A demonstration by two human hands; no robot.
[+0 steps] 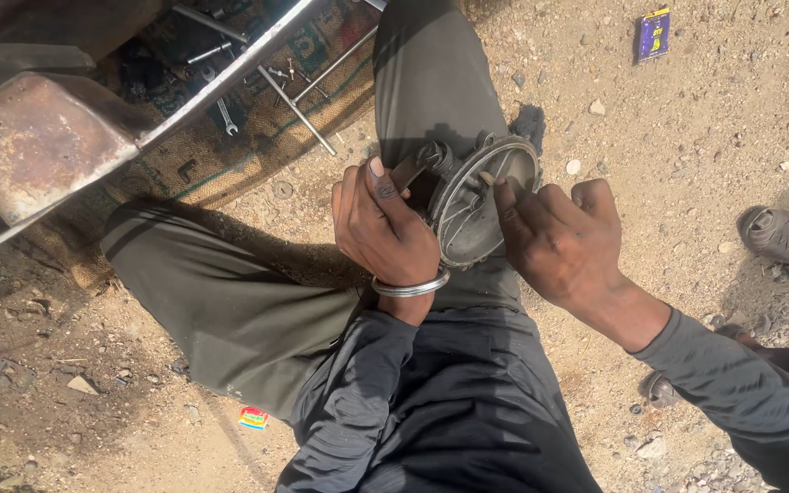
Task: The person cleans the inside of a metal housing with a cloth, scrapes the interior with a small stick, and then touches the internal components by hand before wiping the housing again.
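Left hand (383, 228) clamped on round metal housing (481, 205), right hand (554, 239) half-curled, fingertips pressing its rim

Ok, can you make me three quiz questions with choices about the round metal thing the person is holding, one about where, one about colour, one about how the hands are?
1. Where does the round metal part rest?
A. On the person's leg
B. On the sacking
C. On a shoe

2. What colour is the bangle on the left wrist?
A. Red
B. Silver
C. Blue

3. How is the right hand?
A. Flat on the ground
B. Fingertips on the part's rim
C. Holding a wrench

Answers: 1 A, the part sits on the grey trouser leg. 2 B, it shines silver. 3 B, its fingers touch the rim while the left hand grips the other side.
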